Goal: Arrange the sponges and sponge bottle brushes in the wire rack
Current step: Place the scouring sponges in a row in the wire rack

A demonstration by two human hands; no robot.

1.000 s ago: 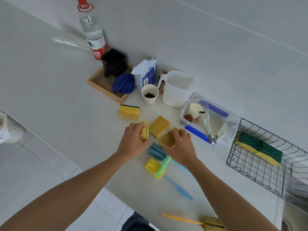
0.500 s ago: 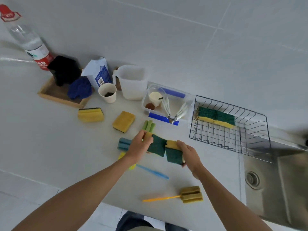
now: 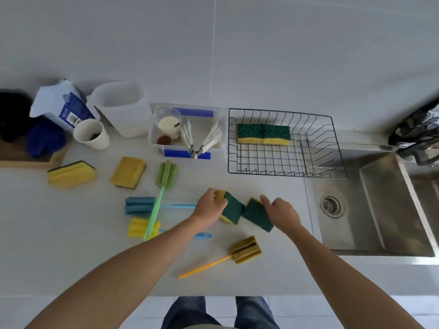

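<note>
Left hand (image 3: pixel 210 205) pinching one sponge (image 3: pixel 232 210), right hand (image 3: pixel 281 213) pinching another sponge (image 3: pixel 257 216). Both carried closer to wire rack (image 3: pixel 282 167) than half a second ago, still short of it.

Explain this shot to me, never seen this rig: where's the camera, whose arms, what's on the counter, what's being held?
No robot here: a person wears a wide-angle camera on the head, looking down at their own bare arms. That is the only view.

The left hand grips one green-and-yellow sponge; the right hand grips another, both just above the counter.

The wire rack at the back, beside the sink, already holds a row of green-topped sponges.

Still on the counter: two yellow sponges and four sponge bottle brushes, green, blue, yellow and mustard. Behind them sit a cup, jug, bag and a clear tub.
</note>
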